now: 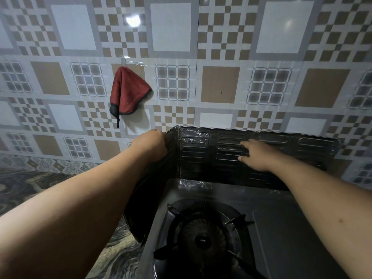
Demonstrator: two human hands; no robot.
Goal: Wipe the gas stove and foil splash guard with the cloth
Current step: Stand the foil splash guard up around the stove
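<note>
glossy tiled wall in grey, white and tan check patterns, clear tape strip stuck on one tile, bright light glare high on wall, dark marbled countertop at left

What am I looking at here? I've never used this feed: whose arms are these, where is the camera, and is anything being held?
There is no machine: these are a person's two bare arms, filmed by one wide-angle camera on their head, looking forward and down. Below sits a dark gas stove with its burner on a patterned counter. Behind and beside it stands the dark ribbed foil splash guard. The left hand grips the guard's left corner edge. The right hand lies flat against its back panel, fingers straight, holding nothing. The red cloth hangs on the tiled wall, untouched.
</note>
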